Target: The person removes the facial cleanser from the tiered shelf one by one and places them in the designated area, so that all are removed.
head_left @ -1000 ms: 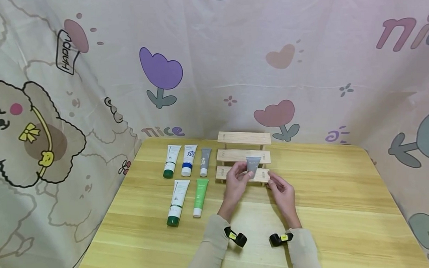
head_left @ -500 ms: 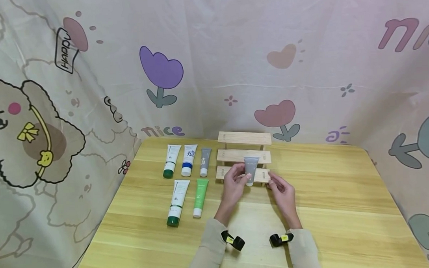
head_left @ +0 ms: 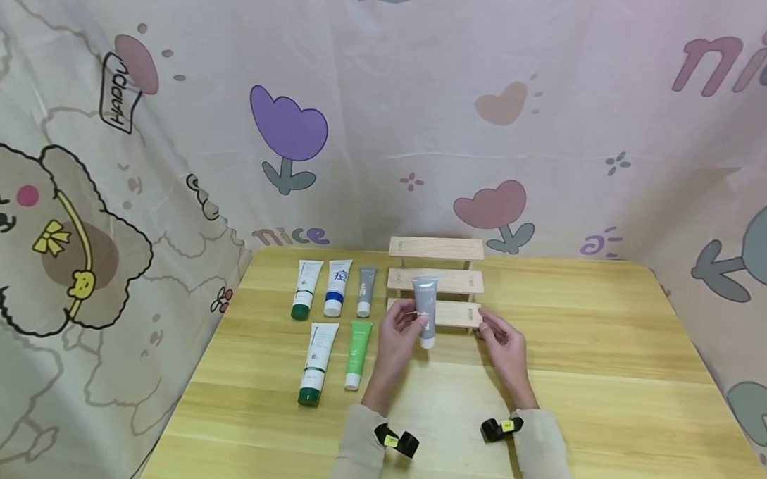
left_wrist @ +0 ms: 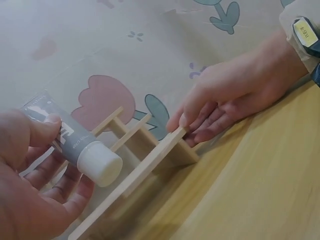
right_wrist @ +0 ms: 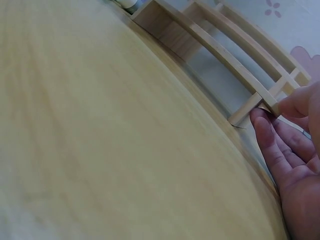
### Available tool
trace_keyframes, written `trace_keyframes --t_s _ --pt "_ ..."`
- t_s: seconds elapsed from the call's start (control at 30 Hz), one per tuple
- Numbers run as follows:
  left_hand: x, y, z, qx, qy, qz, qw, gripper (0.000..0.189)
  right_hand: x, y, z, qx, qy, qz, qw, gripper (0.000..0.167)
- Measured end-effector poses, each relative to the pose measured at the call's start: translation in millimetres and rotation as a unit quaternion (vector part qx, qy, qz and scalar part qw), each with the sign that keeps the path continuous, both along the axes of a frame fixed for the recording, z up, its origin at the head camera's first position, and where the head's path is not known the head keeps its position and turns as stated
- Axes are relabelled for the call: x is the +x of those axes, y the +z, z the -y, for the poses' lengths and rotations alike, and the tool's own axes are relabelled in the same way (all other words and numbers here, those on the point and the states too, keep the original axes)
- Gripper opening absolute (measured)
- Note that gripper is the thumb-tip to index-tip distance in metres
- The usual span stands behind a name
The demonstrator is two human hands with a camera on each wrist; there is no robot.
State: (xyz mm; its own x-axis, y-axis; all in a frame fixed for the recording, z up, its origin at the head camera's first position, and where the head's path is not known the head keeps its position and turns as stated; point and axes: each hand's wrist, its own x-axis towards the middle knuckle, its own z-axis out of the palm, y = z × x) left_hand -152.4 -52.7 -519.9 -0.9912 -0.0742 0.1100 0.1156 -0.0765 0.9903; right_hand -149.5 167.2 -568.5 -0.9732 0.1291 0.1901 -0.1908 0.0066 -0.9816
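Observation:
My left hand [head_left: 396,338] pinches a grey tube [head_left: 427,305] between thumb and fingers, its white cap [left_wrist: 101,163] pointing down. The tube is held in front of a three-tier wooden stand [head_left: 437,248] and overlaps its two lower steps in the head view. My right hand [head_left: 504,339] pinches the right end of the stand's lowest step; the right wrist view shows the thumb on top of the board [right_wrist: 220,55] and fingers below. In the left wrist view that right hand [left_wrist: 220,100] is at the board's end too.
Left of the stand, tubes lie in two rows: a white one with green cap [head_left: 307,289], a white and blue one [head_left: 338,288], a small grey one [head_left: 366,291], a larger white one [head_left: 318,364] and a green one [head_left: 358,354]. A patterned cloth [head_left: 379,127] hangs behind the wooden table [head_left: 586,401].
My left hand has moved left and a little toward me with the grey tube, bringing its white cap into view below the fingers. My right hand stays at the stand's end.

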Motion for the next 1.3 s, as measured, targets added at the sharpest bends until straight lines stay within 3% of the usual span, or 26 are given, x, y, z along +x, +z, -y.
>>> trace_keyframes --t_s 0.3,0.87,1.3 --pt "9.1 0.3 14.5 0.003 -0.001 0.018 0.9998 0.034 0.1 1.5 -0.5 -0.008 -0.002 -0.002 1.0 0.031" --pt "21.9 -15.7 34.4 -0.003 0.049 0.031 0.9983 0.034 -1.1 3.1 -0.6 0.011 -0.001 0.0 0.9999 0.03" --pt "30.1 -12.4 47.0 -0.008 0.062 0.045 0.997 0.037 -2.4 2.8 -2.1 0.004 0.0 0.02 0.9998 0.03"
